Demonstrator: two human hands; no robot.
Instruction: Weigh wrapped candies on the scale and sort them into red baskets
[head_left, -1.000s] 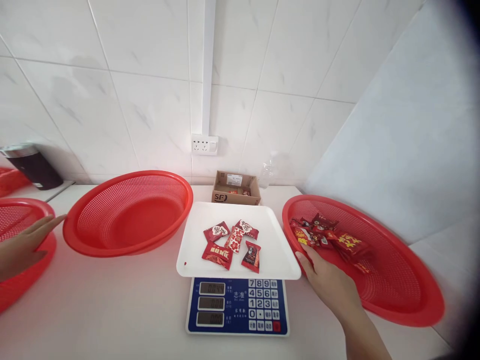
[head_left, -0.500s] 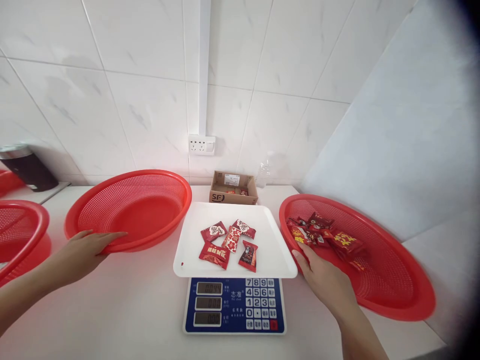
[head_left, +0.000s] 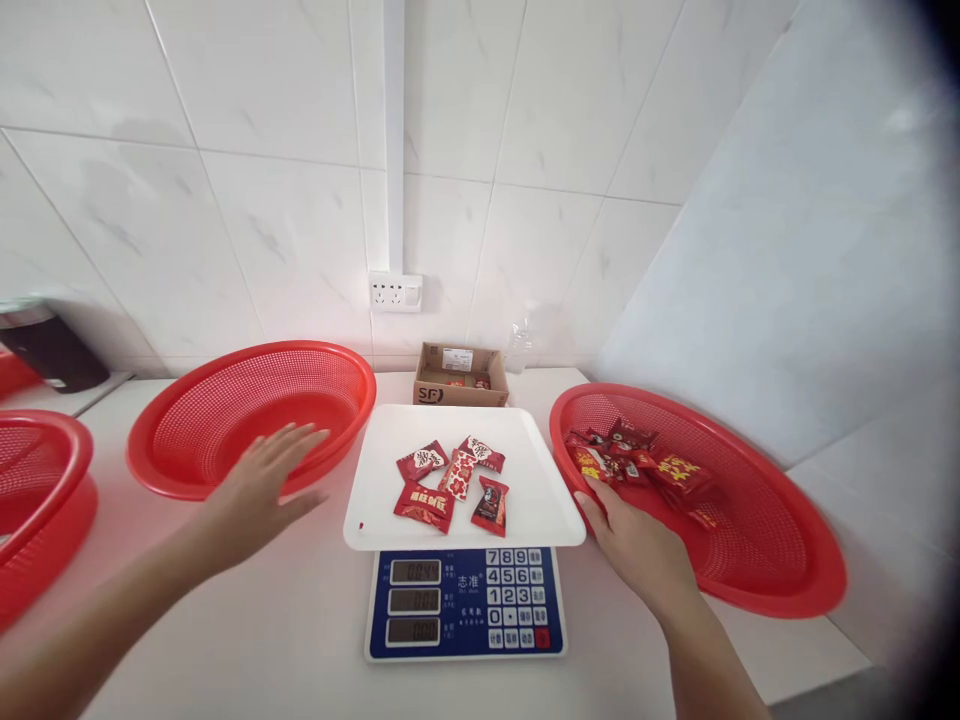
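Observation:
A blue digital scale (head_left: 465, 600) carries a white tray (head_left: 540, 490) with several red candy packets (head_left: 454, 480) on it. My left hand (head_left: 259, 485) hovers open, fingers spread, over the front rim of the empty red basket (head_left: 225, 400) left of the scale. My right hand (head_left: 641, 550) rests on the near rim of the red basket (head_left: 757, 560) on the right, beside a pile of red candy packets (head_left: 637, 465). Its fingers lie flat and hold nothing.
A third red basket (head_left: 37, 480) sits at the far left edge. A small cardboard box (head_left: 460, 375) stands behind the scale against the tiled wall, below a wall socket (head_left: 395, 292). A dark container (head_left: 45, 345) is at the back left. A white wall closes in on the right.
My left hand has swung rightward from the far-left basket to the middle basket's front rim, near the tray. My right hand has stayed on the right basket's rim.

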